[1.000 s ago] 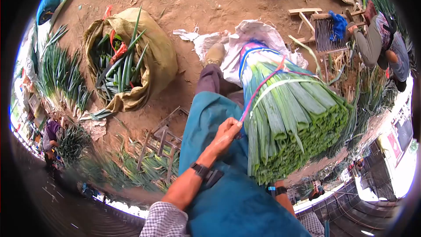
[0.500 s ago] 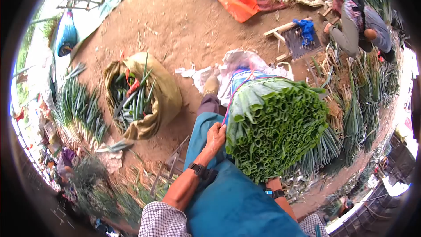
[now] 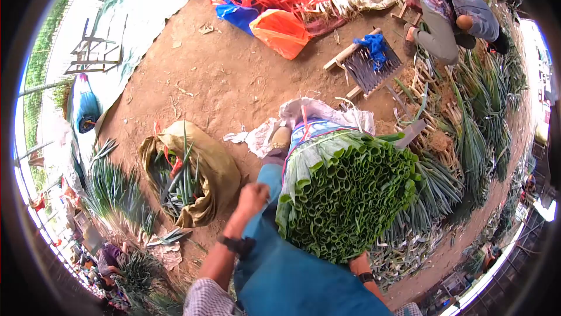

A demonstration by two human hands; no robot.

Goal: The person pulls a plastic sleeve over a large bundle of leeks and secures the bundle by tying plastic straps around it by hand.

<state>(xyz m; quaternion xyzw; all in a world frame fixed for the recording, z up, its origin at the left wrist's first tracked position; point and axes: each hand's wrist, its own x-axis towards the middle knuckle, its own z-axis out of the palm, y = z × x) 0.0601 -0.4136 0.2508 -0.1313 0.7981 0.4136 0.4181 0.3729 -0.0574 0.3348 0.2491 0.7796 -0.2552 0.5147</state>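
A thick bundle of green onions [image 3: 350,205] stands on the dirt ground before a worker in a teal apron [image 3: 304,281], its lower end against a crumpled white sack [image 3: 362,120], its leafy end tilted up to the wearer; the worker's left hand [image 3: 253,198] hangs just left of the bundle, too blurred to tell whether its fingers are together or clamped on anything; the right hand [image 3: 359,263] is at the bundle's near underside, its fingers hidden, so their hold cannot be told; the bundling looks well advanced, with stalks gathered, leaf ends cut to open tubes, and a purple cord [image 3: 327,132] across the lower part; no finished knot shows, so tying may remain; loose onions [image 3: 429,190] lie unbundled at right, more [image 3: 117,190] at left; an olive sack [image 3: 225,181] of leaves stands apart; beyond, a co-worker [image 3: 476,15] bends near a slatted wooden frame [image 3: 371,76].
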